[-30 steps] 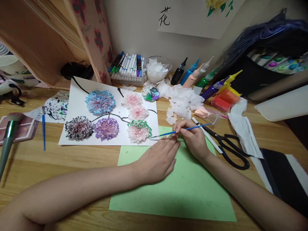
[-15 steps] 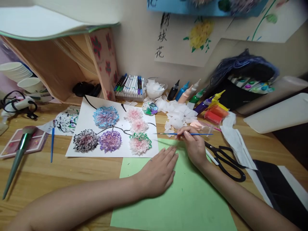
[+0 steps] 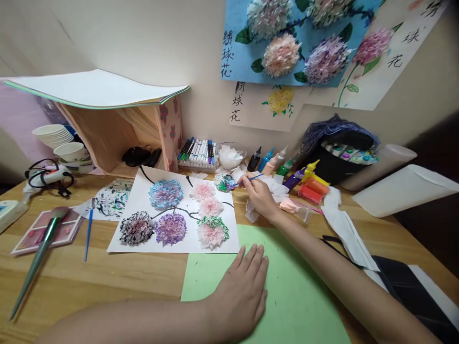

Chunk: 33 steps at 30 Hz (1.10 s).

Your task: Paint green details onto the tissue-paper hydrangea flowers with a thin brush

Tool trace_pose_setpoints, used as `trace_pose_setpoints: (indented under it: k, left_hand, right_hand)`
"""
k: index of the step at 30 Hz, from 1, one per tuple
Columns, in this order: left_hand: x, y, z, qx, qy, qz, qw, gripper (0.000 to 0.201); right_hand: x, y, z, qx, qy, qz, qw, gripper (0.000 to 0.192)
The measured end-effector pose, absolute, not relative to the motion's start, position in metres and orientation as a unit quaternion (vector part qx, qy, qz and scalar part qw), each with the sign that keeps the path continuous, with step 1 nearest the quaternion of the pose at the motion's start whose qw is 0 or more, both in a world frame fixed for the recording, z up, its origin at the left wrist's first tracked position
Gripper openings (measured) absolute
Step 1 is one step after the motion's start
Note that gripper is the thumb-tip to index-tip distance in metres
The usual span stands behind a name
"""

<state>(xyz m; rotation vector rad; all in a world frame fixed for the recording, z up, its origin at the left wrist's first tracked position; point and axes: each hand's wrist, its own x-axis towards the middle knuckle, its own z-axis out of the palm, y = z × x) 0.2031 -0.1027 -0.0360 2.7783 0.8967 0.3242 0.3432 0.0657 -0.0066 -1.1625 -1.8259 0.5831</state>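
Brush (image 3: 257,177) in R hand (image 3: 260,197): tip twd palette (image 3: 224,182), axis slants up-R.

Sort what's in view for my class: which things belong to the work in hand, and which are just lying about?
Seemingly in use:
thin blue brush in the right hand
paint palette by the brush tip
white sheet with ruffled flowers
green sheet under the left hand

Apparently just lying about:
large green-handled brush
stacked paper cups
white corded device

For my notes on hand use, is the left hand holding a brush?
No, the left hand lies palm-down on the green paper, while the right hand holds a blue brush.
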Motion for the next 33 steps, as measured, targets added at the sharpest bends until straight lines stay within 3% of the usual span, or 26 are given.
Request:
trace_pose_setpoints:
  k: [3, 8, 15, 17, 21, 33]
  left_hand:
    - [0.203, -0.102, -0.037, 0.939, 0.305, 0.111, 0.114, 0.052]
    - [0.202, -0.102, -0.038, 0.936, 0.304, 0.114, 0.133, 0.053]
    - [0.205, -0.102, -0.040, 0.932, 0.310, 0.121, 0.141, 0.053]
    - [0.206, -0.102, -0.041, 0.931, 0.312, 0.123, 0.144, 0.053]
    - [0.209, -0.101, -0.042, 0.925, 0.322, 0.126, 0.157, 0.054]
    - [0.210, -0.100, -0.039, 0.925, 0.320, 0.142, 0.150, 0.052]
  right_hand:
    - [0.341, 0.064, -0.008, -0.467, -0.737, 0.224, 0.434, 0.033]
    - [0.350, 0.050, -0.004, -0.467, -0.694, 0.219, 0.502, 0.028]
    - [0.359, 0.000, -0.025, -0.439, -0.498, 0.462, 0.588, 0.015]
    - [0.358, -0.020, -0.031, -0.427, -0.472, 0.487, 0.599, 0.016]
    - [0.354, -0.045, -0.038, -0.400, -0.502, 0.458, 0.615, 0.027]
    - [0.350, -0.049, -0.038, -0.413, -0.604, 0.390, 0.558, 0.027]
